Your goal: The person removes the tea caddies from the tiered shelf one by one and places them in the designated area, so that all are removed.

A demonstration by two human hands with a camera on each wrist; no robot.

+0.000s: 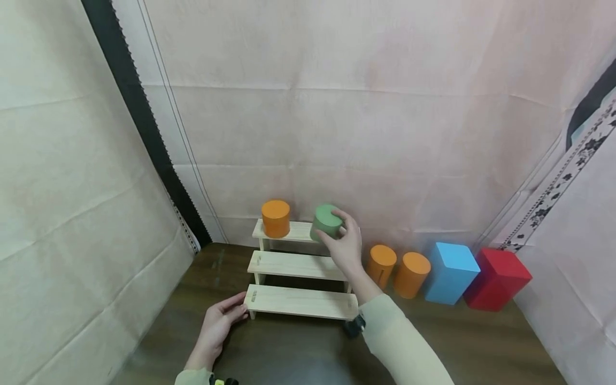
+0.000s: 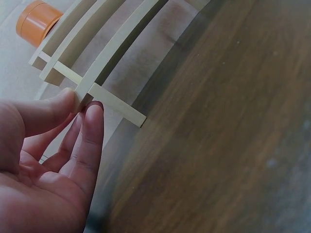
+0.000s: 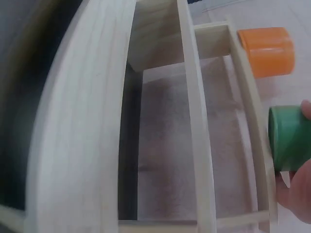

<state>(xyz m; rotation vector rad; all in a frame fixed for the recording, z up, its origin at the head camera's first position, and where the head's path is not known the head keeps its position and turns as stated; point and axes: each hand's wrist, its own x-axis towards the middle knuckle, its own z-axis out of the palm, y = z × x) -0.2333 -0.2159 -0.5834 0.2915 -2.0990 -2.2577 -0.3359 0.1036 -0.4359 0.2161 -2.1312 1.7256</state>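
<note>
A pale wooden three-step shelf (image 1: 302,301) stands on the brown table. On the left end of its top step sits an orange cylinder (image 1: 276,219). My right hand (image 1: 347,247) holds a green cylinder (image 1: 325,220) between thumb and fingers, at the top step to the right of the orange one. In the right wrist view the green cylinder (image 3: 287,138) is against or very close to the top step. My left hand (image 1: 218,324) pinches the left end of the lowest step, thumb and fingertips meeting at its corner in the left wrist view (image 2: 63,145).
Right of the shelf stand two more orange cylinders (image 1: 382,262), a blue block (image 1: 451,272) and a red block (image 1: 497,279). Pale cloth (image 1: 366,133) hangs behind and at both sides of the table (image 1: 284,353).
</note>
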